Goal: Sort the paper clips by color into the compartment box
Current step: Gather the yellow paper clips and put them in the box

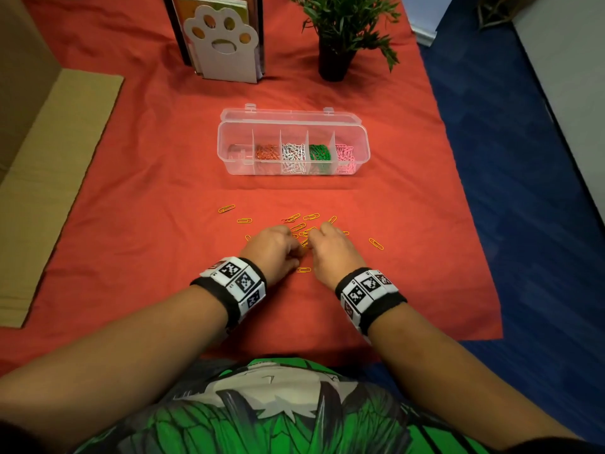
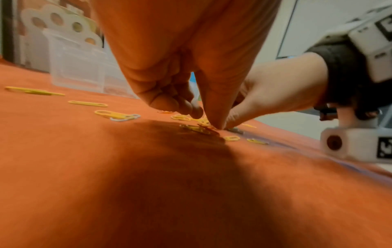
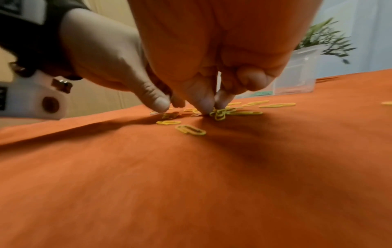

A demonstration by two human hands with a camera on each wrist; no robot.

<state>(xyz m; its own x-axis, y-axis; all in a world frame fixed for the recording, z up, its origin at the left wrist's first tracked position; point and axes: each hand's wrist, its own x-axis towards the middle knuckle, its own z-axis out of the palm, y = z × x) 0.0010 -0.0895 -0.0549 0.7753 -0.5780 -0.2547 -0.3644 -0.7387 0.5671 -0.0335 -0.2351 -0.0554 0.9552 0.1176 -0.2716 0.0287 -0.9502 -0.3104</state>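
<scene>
I'm seeing both hands working close together, low over the yellow paper clips (image 1: 311,217) scattered on the red cloth (image 1: 147,191) covering the surface. Left hand (image 1: 273,249) is curling its fingers (image 2: 196,111) down w/ the thumb tip touching the cloth among the clips; looks like it's pinching at them, but I can't tell whether any clip is actually caught. Right hand (image 1: 330,250) is pressing thumb and index together, pinching a small cluster of yellow clips (image 3: 220,113) against the cloth; its other fingers are curling under.

Compartment box (image 1: 293,149) is sitting further back, well apart from the hands, lid open. From left: 1st compartment looks nearly bare, then orange clips (image 1: 267,153), white clips (image 1: 293,155), green clips (image 1: 319,154), pink clips (image 1: 344,154). No yellow inside that I'm making out.

Behind the box a paw-shaped white bookend (image 1: 221,37) is holding books, and a potted plant (image 1: 343,31) is standing beside it to the right. Cardboard (image 1: 55,178) is lying at the left. No readable writing anywhere; wristbands (image 1: 235,283) are only carrying black-and-white square code markers.
</scene>
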